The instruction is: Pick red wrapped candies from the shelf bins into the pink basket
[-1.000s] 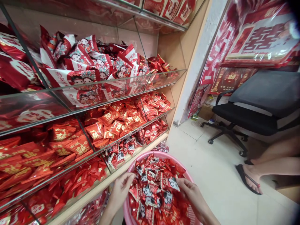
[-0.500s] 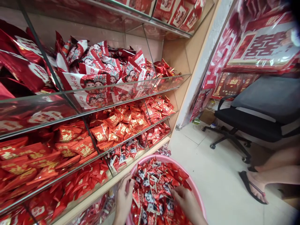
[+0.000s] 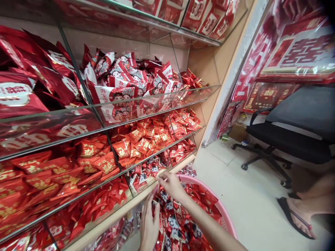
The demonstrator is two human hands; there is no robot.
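My right hand [image 3: 171, 185] reaches over the front edge of a low shelf compartment, beside small red, black and white candy packets [image 3: 143, 174]. Its fingers are curled together, and whatever they hold is hidden. Below it stands a pink plastic basin [image 3: 227, 212] heaped with similar small candy packets [image 3: 174, 225]. My left hand [image 3: 149, 223] is at the basin's left side, fingers stretched out and thumb apart, with nothing visible in it. My right forearm crosses above the heap.
Glass-divided shelves [image 3: 154, 122] hold red packets in several compartments. Bagged goods [image 3: 115, 233] lie under the wooden ledge [image 3: 104, 223]. To the right are an office chair [image 3: 288, 136], a person's sandalled foot [image 3: 298, 216] and hanging red-and-white packages [image 3: 306, 52].
My right hand has moved from the packets in the basin up and left to the low compartment's edge. My left hand has shifted slightly right and down. The view has swung a little left.
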